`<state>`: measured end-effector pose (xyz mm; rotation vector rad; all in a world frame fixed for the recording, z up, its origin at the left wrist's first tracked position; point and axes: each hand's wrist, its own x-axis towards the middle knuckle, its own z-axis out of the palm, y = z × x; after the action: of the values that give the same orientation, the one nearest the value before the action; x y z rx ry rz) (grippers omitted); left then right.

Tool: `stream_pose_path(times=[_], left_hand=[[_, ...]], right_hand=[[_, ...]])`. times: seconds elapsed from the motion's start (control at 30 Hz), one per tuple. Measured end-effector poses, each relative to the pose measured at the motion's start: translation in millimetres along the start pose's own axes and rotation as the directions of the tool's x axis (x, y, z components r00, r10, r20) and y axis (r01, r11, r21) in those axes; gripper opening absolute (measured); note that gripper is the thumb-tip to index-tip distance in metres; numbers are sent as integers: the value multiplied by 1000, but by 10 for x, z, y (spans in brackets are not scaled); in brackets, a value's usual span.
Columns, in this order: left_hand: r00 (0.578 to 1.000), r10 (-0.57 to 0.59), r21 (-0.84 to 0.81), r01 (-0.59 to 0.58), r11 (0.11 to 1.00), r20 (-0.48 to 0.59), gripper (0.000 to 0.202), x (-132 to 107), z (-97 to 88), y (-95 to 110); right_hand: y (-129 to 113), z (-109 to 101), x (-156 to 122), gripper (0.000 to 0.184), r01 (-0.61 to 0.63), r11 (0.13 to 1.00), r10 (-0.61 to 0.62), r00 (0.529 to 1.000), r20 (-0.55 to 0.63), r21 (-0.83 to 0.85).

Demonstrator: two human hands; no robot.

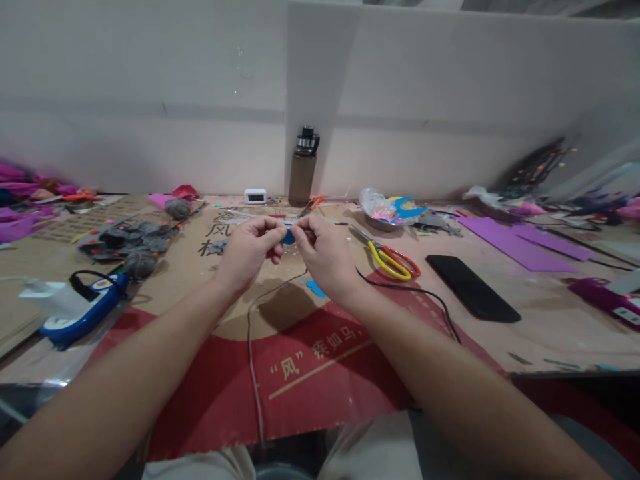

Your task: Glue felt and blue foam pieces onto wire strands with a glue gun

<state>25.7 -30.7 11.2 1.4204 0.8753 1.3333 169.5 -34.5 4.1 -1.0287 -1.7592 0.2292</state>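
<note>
My left hand (256,247) and my right hand (323,250) meet above a cardboard sheet (280,263), fingertips closed in a pinch. Between them is a small blue piece (289,235), perhaps foam or paper, mostly covered by the fingers. Both hands seem to grip it. Another small blue cutout (315,288) lies on the cardboard just below my right hand. A thin grey cord (249,333) runs from under the hands down over the red part of the cardboard. Scissors (393,260) with yellow and red handles rest to the right.
A black phone (473,288) and purple sheets (520,243) lie on the right. At the back stand a dark bottle (303,175), a small white clock-like device (255,196) and a bowl of scraps (387,222). Grey yarn balls (141,265) and a blue power strip (85,317) sit left.
</note>
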Motion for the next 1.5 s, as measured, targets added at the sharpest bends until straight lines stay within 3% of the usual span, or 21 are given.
stream_pose_path(times=[0.2,0.37,0.6,0.77,0.9,1.03,1.23,1.5], left_hand=[[995,-75,-36,77,996,62,23,37,-66,49],[997,20,200,-35,979,73,22,51,-108,90],[979,122,511,-191,838,164,21,-19,-90,88],[961,222,648,-275,710,166,18,-22,-109,70],[974,216,594,-218,775,75,12,-12,-104,78],[987,159,469,-155,869,32,9,-5,-75,79],[990,143,414,-129,901,-2,10,6,-55,61],[977,172,272,-133,953,-126,9,102,-156,-25]], right_hand=[[42,-41,-5,16,-39,999,39,999,-20,4],[66,-79,-15,14,23,997,-22,1000,12,-78],[99,-60,-43,15,168,962,-152,984,89,-215],[93,-61,-54,19,123,984,-110,988,109,-125],[103,-42,-55,12,51,999,-53,994,95,15],[92,-33,-64,6,60,998,-61,995,81,14],[82,-40,-81,11,31,999,-30,999,34,-20],[62,-12,-118,12,100,995,-98,990,96,-9]])
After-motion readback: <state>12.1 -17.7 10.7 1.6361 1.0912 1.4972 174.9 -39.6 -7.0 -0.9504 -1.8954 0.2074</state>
